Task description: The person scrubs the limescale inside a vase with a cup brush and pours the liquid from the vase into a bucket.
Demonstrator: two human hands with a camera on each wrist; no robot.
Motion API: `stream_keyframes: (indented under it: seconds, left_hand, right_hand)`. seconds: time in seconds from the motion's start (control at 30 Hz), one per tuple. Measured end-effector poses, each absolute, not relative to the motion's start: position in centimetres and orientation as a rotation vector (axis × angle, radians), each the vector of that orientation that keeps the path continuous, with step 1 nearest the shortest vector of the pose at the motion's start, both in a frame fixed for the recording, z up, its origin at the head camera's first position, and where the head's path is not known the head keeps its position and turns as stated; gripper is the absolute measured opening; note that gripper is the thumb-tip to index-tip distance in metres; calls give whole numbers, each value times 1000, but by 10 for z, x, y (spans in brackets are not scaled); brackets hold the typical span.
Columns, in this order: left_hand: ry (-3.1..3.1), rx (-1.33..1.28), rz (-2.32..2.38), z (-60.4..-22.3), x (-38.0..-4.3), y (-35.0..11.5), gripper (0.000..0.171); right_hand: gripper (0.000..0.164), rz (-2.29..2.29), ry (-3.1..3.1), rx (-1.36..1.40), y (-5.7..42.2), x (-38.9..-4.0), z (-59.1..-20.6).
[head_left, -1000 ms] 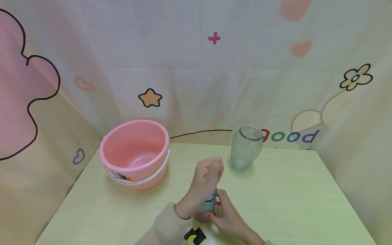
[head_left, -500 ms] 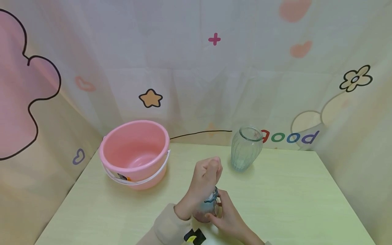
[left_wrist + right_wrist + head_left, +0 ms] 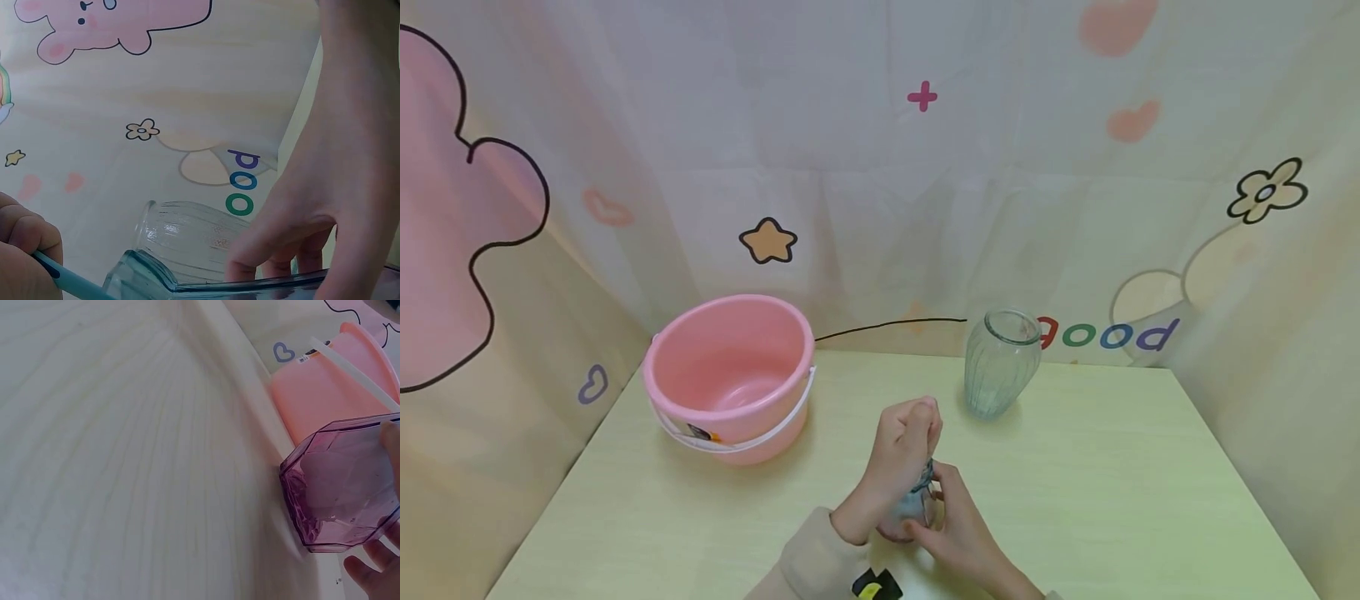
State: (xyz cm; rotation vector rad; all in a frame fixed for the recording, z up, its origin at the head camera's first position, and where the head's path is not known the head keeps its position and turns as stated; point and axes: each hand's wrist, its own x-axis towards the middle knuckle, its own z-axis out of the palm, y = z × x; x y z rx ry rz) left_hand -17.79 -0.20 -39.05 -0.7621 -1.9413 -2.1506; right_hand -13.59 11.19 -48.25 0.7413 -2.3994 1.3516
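Note:
A faceted glass vase point(image 3: 344, 487), blue at the mouth and purple toward the base, stands slightly tilted low in the middle of the head view. My right hand point(image 3: 962, 529) holds its side, fingers and thumb spread round the glass. Above the mouth, my left hand point(image 3: 901, 446) is a fist gripping a slim teal handle point(image 3: 78, 282). In the left wrist view that handle runs down to the blue mouth. What is at its far end cannot be seen. My left forearm hides part of the vase in the head view.
A pink bucket point(image 3: 700, 413) with a white handle stands at the back left of the pale table point(image 3: 1112, 500). A clear ribbed glass vase point(image 3: 1000, 375) stands at the back right. Printed curtain point(image 3: 880, 208) encloses the back and sides.
My left fist first rises very slightly, then drops a little toward the vase mouth. My right hand keeps its hold; bucket and clear vase stay put.

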Motion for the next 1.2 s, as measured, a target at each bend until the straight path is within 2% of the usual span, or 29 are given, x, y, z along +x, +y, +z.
stream_keyframes:
  seconds: [0.67,0.97,1.2]
  left_hand:
    - [-1891,-876,-2049,-383,-176,-2,36]
    - [-1896,-833,-2052,-366,-180,-6,36]
    - [-1901,-829,-2050,-367,-180,-7,35]
  right_hand:
    - [65,1445,-2460,653,112,-136,-482]
    - [72,1510,-2552,484,115,-151,-516]
    - [72,1531,-2566,479,116,-150,-518]
